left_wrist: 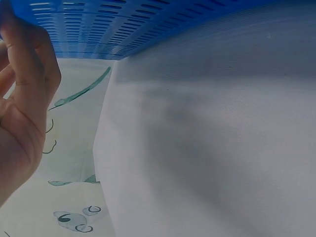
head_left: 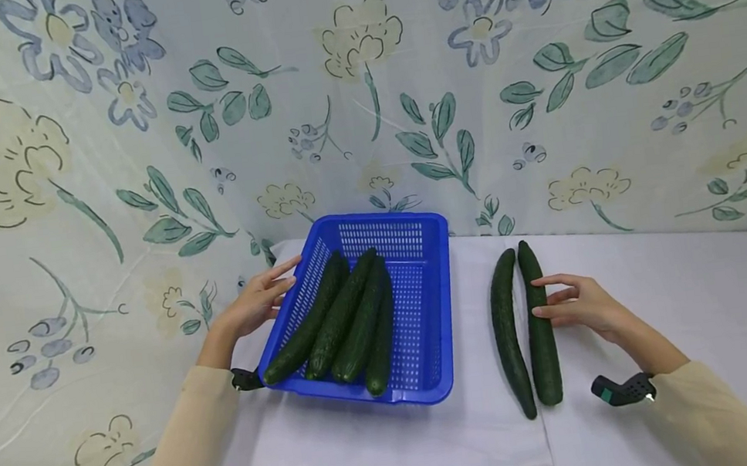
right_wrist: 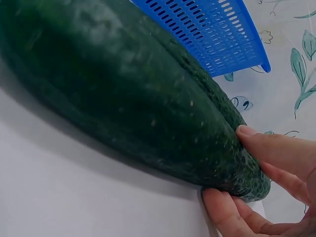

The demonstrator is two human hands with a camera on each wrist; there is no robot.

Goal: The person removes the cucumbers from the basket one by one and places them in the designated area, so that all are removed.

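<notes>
On the right of the white table two dark green cucumbers lie side by side. My right hand (head_left: 581, 304) pinches the right cucumber (head_left: 544, 360) from above, near its middle. In the right wrist view, thumb and fingers (right_wrist: 224, 215) sit on opposite sides of it. The left cucumber (head_left: 507, 325), slightly curved, lies close beside it. My left hand (head_left: 256, 302) rests its extended fingers against the left side of a blue plastic basket (head_left: 449, 309). Several cucumbers (head_left: 345, 322) lie lengthwise in the basket's left part; its right part shows bare slotted floor.
A white cloth (head_left: 373, 458) covers the table. Behind and to the left hangs a floral curtain (head_left: 358, 110), close to the basket's far end. The table's back edge runs along the curtain's foot.
</notes>
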